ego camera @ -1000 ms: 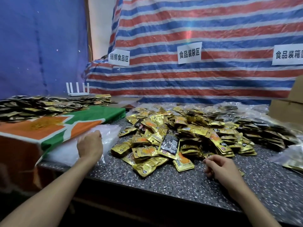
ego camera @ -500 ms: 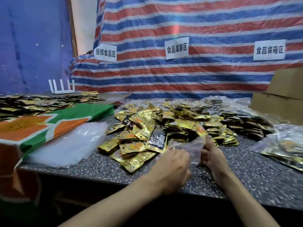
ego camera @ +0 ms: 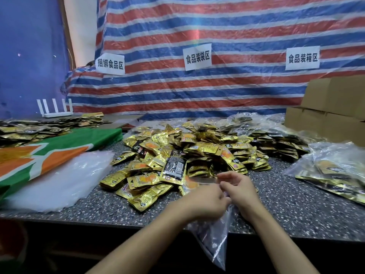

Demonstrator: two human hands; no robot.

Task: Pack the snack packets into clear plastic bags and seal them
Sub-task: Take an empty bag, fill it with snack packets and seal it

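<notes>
speckled counter (ego camera: 286, 198) is facing a striped tarp (ego camera: 227, 95). left hand (ego camera: 205, 202) and right hand (ego camera: 242, 192) are pinching 1 clear bag (ego camera: 213, 244) hanging beneath.

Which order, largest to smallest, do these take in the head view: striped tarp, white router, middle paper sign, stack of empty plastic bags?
1. striped tarp
2. stack of empty plastic bags, helped by nearness
3. white router and middle paper sign look alike, unranked
</notes>
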